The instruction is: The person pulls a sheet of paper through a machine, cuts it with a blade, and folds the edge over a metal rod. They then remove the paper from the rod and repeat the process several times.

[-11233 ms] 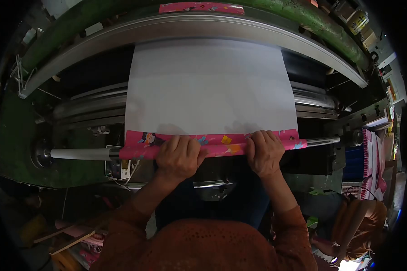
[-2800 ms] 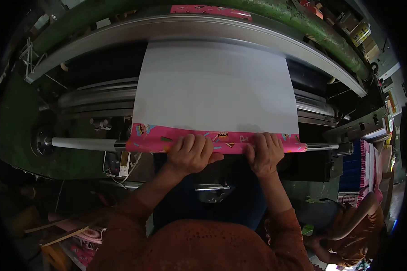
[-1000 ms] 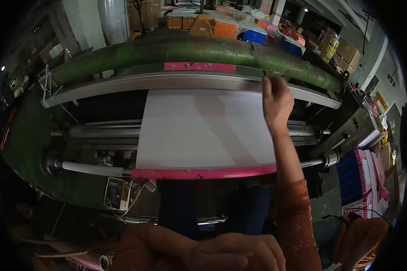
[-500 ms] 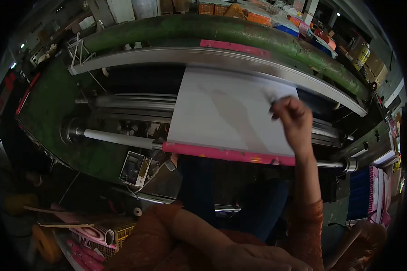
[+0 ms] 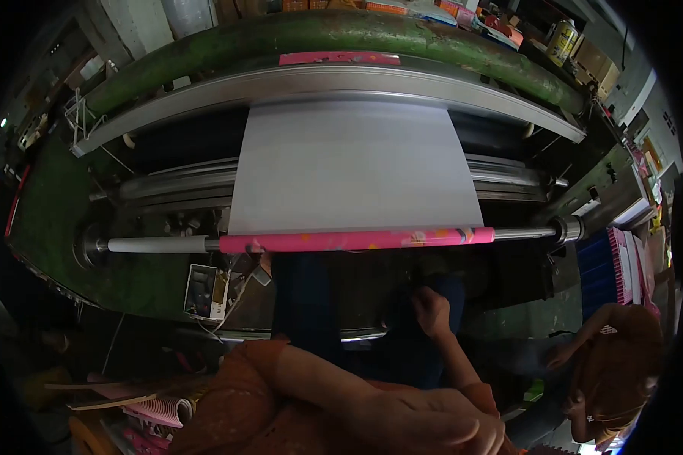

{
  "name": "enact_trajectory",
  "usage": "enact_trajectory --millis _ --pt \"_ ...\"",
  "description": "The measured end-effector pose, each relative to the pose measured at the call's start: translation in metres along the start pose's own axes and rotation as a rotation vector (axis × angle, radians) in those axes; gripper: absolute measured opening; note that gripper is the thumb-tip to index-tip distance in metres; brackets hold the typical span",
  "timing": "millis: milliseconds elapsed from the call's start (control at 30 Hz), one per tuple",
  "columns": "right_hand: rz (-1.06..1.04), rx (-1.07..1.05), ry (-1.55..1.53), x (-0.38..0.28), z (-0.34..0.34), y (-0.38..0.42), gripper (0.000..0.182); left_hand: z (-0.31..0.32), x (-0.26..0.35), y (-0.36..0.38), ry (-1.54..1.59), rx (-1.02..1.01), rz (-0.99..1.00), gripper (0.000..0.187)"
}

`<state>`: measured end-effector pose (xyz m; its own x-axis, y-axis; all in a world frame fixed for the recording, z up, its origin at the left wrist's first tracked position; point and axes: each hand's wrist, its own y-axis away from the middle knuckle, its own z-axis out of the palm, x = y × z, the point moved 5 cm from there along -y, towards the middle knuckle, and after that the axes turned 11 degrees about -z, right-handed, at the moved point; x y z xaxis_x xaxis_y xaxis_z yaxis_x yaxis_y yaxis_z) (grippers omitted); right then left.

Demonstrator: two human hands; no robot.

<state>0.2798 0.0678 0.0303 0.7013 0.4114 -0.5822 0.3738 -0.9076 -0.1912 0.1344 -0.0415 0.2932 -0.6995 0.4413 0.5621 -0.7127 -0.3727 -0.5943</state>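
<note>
My right hand (image 5: 432, 311) is closed in a fist over my dark-trousered thigh, below the machine's front shaft; anything inside it is hidden. My left hand (image 5: 436, 421) lies low in front of my body, its loosely bent fingers apart and partly cut off by the bottom edge; I see nothing held in it. In front of me a wide white sheet (image 5: 349, 167) runs down from under a metal crossbar (image 5: 319, 82) to a pink patterned roll (image 5: 357, 240) on the shaft. Neither hand touches the sheet or the roll.
Behind the crossbar lies a long green roller (image 5: 319, 34). A narrow white tube (image 5: 159, 245) sits left on the shaft. Below it is a small open box (image 5: 206, 292). Another person (image 5: 622, 364) is at the right. A ribbed pink roll (image 5: 163, 410) lies bottom left.
My right hand has dropped from above the white sheet to my thigh. The view has shifted, and more of the other person shows. My left hand's fingers look more bent.
</note>
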Motion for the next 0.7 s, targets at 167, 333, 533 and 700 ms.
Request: enact_trajectory --millis 167,333,533,700 --pt "0.040 0.049 -0.074 0.000 -0.002 0.003 0.015 -0.054 0.011 0.026 -0.652 0.476 -0.036 0.037" --pt "0.054 0.003 -0.016 -0.006 -0.002 0.004 0.016 -0.143 0.007 0.126 -1.798 1.098 -0.363 0.009" --pt "0.062 -0.041 0.017 -0.009 0.002 0.002 0.013 -0.189 -0.022 0.227 -2.282 1.336 -0.670 0.025" --pt "0.024 -0.052 0.057 -0.012 0.000 0.003 0.010 -0.197 -0.027 0.230 -2.228 1.300 -0.737 0.027"
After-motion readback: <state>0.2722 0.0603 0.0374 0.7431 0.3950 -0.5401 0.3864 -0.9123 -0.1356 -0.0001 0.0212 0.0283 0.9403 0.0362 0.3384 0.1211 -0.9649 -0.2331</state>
